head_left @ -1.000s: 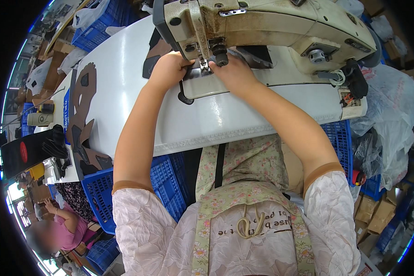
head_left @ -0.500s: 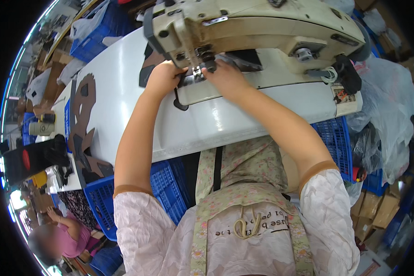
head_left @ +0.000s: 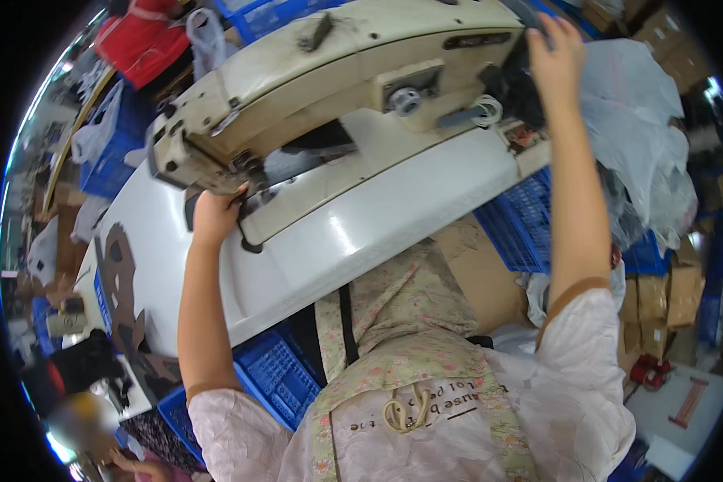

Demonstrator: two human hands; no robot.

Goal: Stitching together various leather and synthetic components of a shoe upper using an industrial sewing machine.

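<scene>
Left hand (head_left: 214,215), grip unclear, risks pricks from the adjacent cream metal sewing machine (head_left: 317,74) if curled right hand (head_left: 559,58) turns its dark handwheel (head_left: 524,13).

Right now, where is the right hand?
The right hand is at the head view's upper right, on the wheel of the sewing machine.

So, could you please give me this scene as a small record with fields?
Left hand: left hand beside the needle end of the sewing machine; grip unclear
Right hand: right hand raised at the dark handwheel, at the machine's right end
Under machine arm: black piece
Worktable: white tabletop, with brown cut pieces at left
Lower left: blue crate
</scene>
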